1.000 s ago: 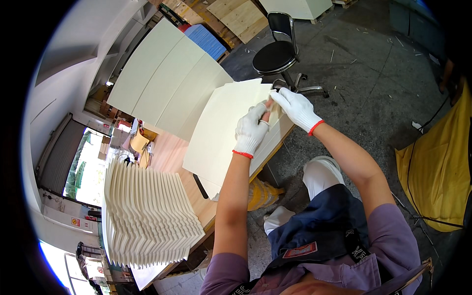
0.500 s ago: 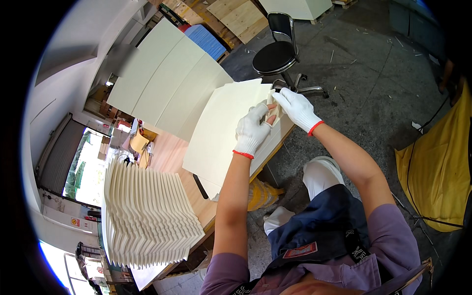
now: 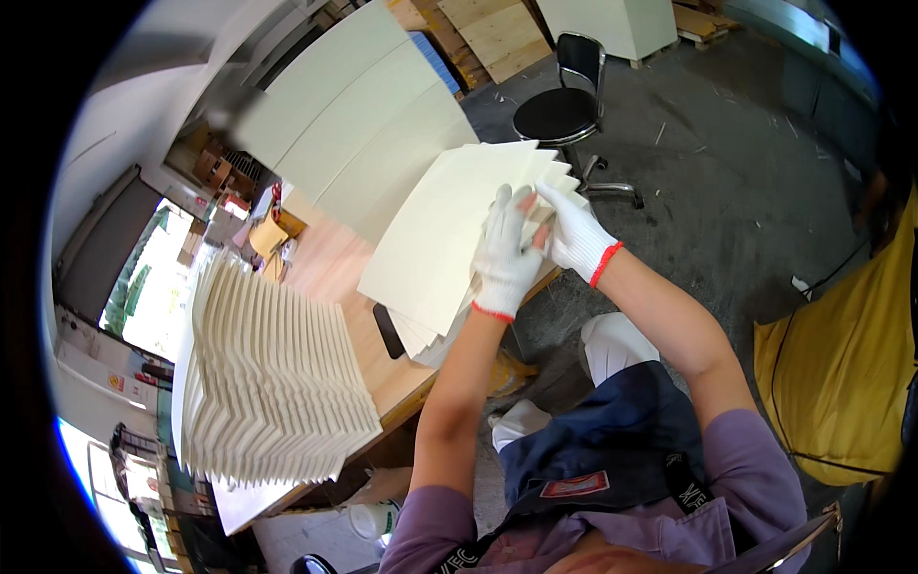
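A stack of cream cardboard sheets (image 3: 426, 239) lies on the table, its layers fanned apart at the far right corner and along the near edge. My left hand (image 3: 507, 244), in a white glove with a red cuff and bare thumb and fingertip, rests at the near edge of the sheets with fingers stretched and apart. Beside it my right hand (image 3: 577, 234), gloved the same way, is closed at the right-hand edge of the fanned sheets; its thumb is hidden. A small gap separates the two hands.
To the left stands a tall pile of folded cream boards (image 3: 277, 373). A dark flat object (image 3: 388, 331) lies on the wooden table (image 3: 330, 253). Large pale panels (image 3: 354, 124) rise behind. A black chair (image 3: 555, 115) stands beyond; yellow sheeting (image 3: 841, 364) hangs at right.
The sheets have spread into separate layers at the far corner and near edge. My left hand has straightened its fingers and shifted right; the right hand stays at the edge. The view has shifted a little.
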`<action>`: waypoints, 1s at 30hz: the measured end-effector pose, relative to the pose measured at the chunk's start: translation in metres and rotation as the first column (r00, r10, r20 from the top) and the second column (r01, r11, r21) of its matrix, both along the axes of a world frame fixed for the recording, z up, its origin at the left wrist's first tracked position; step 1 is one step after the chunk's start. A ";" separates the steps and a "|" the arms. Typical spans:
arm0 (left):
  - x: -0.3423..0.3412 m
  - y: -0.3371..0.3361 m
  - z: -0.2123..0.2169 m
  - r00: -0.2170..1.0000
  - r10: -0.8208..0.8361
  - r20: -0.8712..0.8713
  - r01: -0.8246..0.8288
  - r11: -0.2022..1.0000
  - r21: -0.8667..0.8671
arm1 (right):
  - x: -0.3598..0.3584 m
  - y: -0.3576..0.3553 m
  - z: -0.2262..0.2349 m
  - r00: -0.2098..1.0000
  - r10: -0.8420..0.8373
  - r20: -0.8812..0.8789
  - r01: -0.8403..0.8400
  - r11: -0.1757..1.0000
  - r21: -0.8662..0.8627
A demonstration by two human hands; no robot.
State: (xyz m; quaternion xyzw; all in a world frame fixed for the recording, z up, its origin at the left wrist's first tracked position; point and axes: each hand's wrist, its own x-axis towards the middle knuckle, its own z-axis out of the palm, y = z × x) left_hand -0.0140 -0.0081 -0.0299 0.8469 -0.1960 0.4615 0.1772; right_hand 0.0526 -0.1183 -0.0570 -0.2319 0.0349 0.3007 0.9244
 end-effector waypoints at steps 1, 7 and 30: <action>-0.014 0.006 -0.008 0.999 -0.051 0.004 0.051 0.999 0.010 | -0.010 0.001 0.001 0.996 0.087 -0.033 -0.086 0.996 0.026; -0.120 0.059 -0.055 0.961 0.040 -0.275 -0.023 0.998 0.065 | -0.060 0.037 0.007 0.986 0.160 0.056 -0.143 0.960 -0.240; -0.185 0.069 -0.048 0.725 -0.678 0.119 -0.307 -0.473 -0.825 | -0.119 -0.102 0.011 0.964 0.199 0.174 -0.059 0.802 -0.594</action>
